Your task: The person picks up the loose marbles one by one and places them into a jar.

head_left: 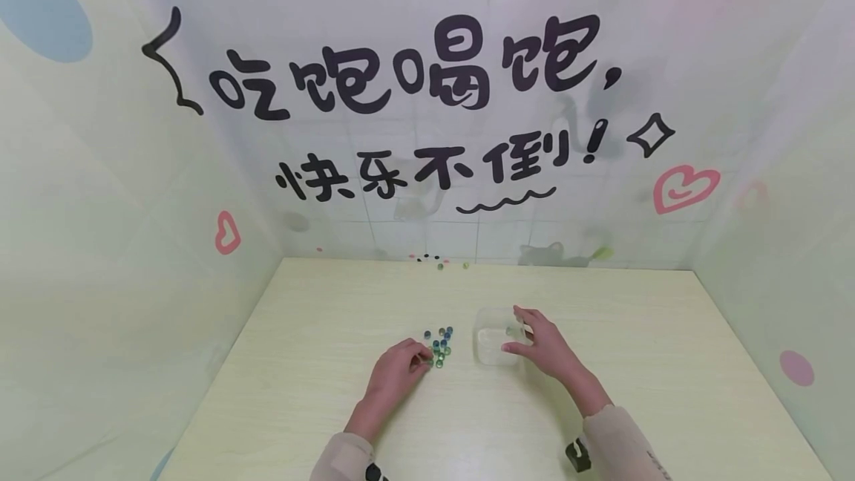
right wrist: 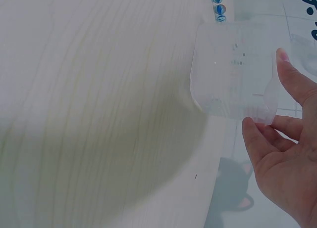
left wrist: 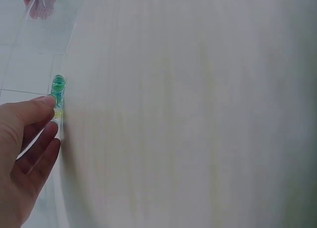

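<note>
– Where are the marbles [head_left: 446, 344]?
– In a loose cluster on the counter [head_left: 320, 332], just left of the clear container [head_left: 492, 348]
– And the left hand [head_left: 397, 372]?
– Bent fingers at the cluster's near left edge; whether they pinch a marble, I can't tell
– The right hand [head_left: 551, 347]?
– Holding the container's right side, thumb near, fingers spread toward the far side

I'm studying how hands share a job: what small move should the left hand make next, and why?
Probably the left hand should secure its grip on a single green marble: its thumb and fingertips are right at the edge of the marble cluster, while the right hand holds the clear container nearby.
</note>
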### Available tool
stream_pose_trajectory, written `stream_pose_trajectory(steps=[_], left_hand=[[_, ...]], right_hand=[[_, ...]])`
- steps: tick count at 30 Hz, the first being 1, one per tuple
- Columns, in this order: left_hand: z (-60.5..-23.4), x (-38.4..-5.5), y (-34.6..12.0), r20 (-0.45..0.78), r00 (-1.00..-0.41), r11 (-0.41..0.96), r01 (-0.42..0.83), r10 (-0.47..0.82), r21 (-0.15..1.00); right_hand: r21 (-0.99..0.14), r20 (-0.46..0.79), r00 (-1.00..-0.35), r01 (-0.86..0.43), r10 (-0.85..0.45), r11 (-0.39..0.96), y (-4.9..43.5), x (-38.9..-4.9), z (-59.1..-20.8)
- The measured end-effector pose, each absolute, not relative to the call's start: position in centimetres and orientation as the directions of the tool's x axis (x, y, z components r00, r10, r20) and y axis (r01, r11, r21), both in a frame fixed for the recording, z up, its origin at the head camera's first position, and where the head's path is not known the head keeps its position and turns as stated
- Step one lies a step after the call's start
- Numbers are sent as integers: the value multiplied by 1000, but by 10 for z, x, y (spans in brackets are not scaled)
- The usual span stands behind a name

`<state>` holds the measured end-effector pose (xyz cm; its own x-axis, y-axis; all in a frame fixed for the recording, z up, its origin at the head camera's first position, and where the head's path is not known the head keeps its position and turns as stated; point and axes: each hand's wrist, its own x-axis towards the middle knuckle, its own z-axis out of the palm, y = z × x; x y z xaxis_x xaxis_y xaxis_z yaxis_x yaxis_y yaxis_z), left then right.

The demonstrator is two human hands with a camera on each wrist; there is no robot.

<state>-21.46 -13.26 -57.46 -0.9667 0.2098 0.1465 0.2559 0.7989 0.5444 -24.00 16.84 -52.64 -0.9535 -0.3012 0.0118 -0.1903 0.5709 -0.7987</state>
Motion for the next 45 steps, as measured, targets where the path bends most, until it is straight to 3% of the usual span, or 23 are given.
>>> stream_pose_trajectory(steps=[19,45], left_hand=[[-571,-215,-134,147,-974,746,227,173,626],[-560,-215,-131,178,-970,749,241,165,617]], right_hand=[[-804,15,-953,-192,-304,563,167,-241,-526],[-799,11,-955,-186,-295,572,167,-240,-526]])
